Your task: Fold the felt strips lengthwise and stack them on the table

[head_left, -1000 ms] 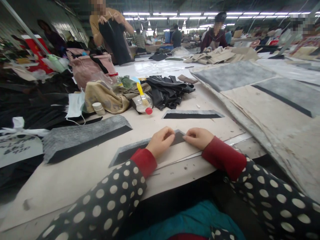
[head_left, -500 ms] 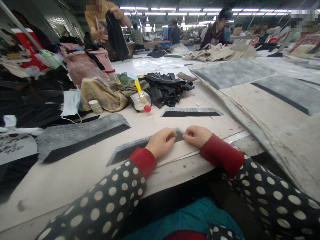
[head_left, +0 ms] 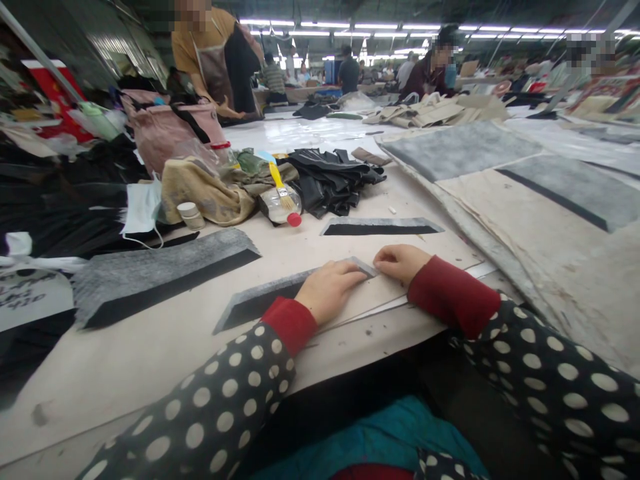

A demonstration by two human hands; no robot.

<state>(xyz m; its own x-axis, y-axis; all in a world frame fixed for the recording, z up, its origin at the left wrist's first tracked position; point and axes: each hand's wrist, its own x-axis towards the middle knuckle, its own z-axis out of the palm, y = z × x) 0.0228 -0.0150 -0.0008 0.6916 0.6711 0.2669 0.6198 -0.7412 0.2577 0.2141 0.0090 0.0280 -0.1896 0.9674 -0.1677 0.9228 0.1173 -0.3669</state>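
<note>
A grey-and-black fabric strip with a pale fuzzy border lies flat on the table before me. My left hand rests on its right half, fingers stretched out and pressing it down. At the strip's right tip, my right hand has its fingers curled in a pinch at the corner; the fingertips partly hide what they grip. Beyond both hands lies a second, similar strip. To the left is a wider grey-and-black fabric piece.
A yellow-handled brush lies on a plastic container near a small white jar and a pile of black pieces. A face mask hangs at left. Layered grey-backed sheets cover the right side. A co-worker stands across the table.
My left hand has slid slightly right and its fingers have straightened onto the strip. My right hand has moved a little right and up. The co-worker opposite has lowered a hand beside the black cloth.
</note>
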